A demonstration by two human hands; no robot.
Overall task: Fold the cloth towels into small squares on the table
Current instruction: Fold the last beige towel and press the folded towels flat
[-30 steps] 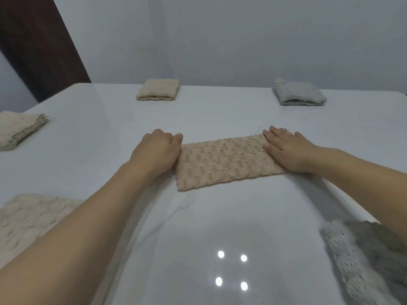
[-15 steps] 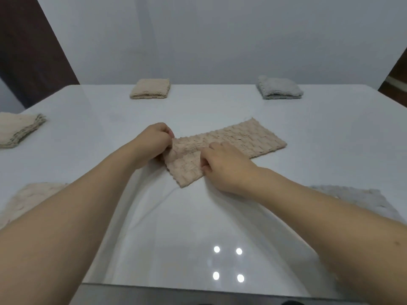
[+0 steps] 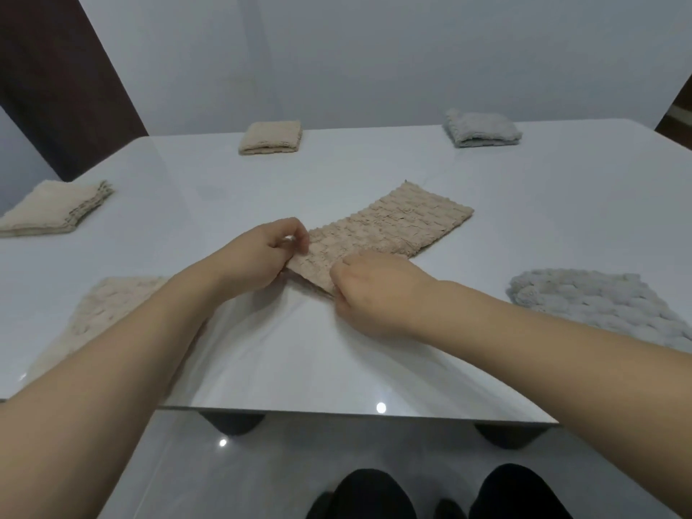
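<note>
A beige waffle-textured towel (image 3: 393, 226), folded into a long strip, lies slanted in the middle of the white table (image 3: 374, 174). My left hand (image 3: 258, 256) pinches the strip's near-left end at its far corner, and my right hand (image 3: 370, 290) pinches the same end at its near corner. That end is raised slightly off the table; the far-right end lies flat.
Folded squares sit at the back: a beige one (image 3: 271, 137) and a grey one (image 3: 481, 128). A beige folded stack (image 3: 56, 207) lies far left. An unfolded beige towel (image 3: 101, 312) lies near left, an unfolded grey towel (image 3: 606, 305) near right. The table's front edge (image 3: 355, 415) is close.
My right hand left the strip's right end and crossed to the left end beside my left hand. Both hands now pinch that end, and the strip has turned slantwise.
</note>
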